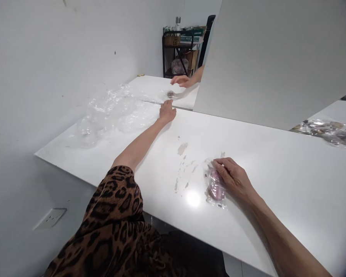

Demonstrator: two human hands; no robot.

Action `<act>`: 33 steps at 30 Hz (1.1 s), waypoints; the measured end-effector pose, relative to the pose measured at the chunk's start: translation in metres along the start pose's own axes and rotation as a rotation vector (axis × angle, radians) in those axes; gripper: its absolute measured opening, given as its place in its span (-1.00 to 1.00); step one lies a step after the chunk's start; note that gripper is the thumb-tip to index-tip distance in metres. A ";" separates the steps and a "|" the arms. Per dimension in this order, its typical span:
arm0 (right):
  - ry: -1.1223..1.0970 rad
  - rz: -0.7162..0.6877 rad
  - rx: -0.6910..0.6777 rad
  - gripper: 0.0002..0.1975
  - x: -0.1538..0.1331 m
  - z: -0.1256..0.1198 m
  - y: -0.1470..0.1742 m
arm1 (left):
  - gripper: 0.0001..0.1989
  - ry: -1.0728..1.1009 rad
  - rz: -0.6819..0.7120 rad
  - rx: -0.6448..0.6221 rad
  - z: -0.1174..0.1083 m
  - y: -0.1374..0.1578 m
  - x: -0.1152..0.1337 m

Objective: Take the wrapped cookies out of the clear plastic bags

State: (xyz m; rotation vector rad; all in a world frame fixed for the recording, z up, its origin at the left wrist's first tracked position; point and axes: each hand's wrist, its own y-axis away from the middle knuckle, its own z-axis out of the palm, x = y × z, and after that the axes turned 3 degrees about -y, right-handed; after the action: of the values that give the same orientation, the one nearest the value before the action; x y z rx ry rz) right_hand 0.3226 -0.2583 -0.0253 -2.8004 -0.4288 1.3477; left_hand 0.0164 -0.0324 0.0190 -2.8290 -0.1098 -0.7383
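Observation:
My right hand (233, 177) is closed, thumb and forefinger at the upper edge of a clear plastic packet (216, 188) that lies on the white table (265, 161). Something round and pinkish-purple shows through the packet; its exact kind is unclear. Stretched far forward, my left hand (167, 111) rests at the table's far edge, fingers apart, and I see nothing held in it. Left of it spreads a heap of clear plastic bags (118, 111). Just past its fingertips, a small brown item in clear wrap (170, 94) lies on the far table.
Another person's hand (184, 80) reaches over the far table from behind a tall grey-white panel (265, 57). At right lies a pile of wrapped items (331, 130). A wall (60, 69) borders the left side. A black shelf rack (178, 46) with boxes stands behind.

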 end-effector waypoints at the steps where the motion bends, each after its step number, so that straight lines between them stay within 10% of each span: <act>1: 0.001 -0.002 0.006 -0.53 0.000 0.000 0.000 | -0.37 -0.035 -0.017 0.023 0.006 -0.018 -0.003; 7: 0.010 -0.041 0.053 -0.65 -0.001 0.003 -0.001 | -0.25 -0.116 -0.135 0.085 0.046 -0.093 -0.026; 14: -0.009 -0.002 0.077 -0.68 0.002 0.003 -0.004 | -0.56 -0.098 -0.060 0.147 0.058 -0.105 -0.037; 22: -0.054 0.014 0.073 -0.63 0.011 0.003 -0.006 | -0.59 -0.254 0.220 -0.080 0.024 0.015 0.023; 28: -0.088 -0.009 0.072 -0.59 0.016 0.005 -0.009 | -0.43 -0.167 0.560 -0.371 -0.026 0.148 -0.003; 33: -0.112 -0.026 0.080 -0.56 0.013 0.006 -0.011 | -0.21 -0.375 0.083 -0.197 -0.065 0.168 -0.064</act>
State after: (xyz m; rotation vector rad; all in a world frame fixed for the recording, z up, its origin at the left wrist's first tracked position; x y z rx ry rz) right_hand 0.3232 -0.2456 -0.0374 -2.6561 -0.4018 1.4858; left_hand -0.0488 -0.2121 0.0111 -3.1054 0.0240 -0.2038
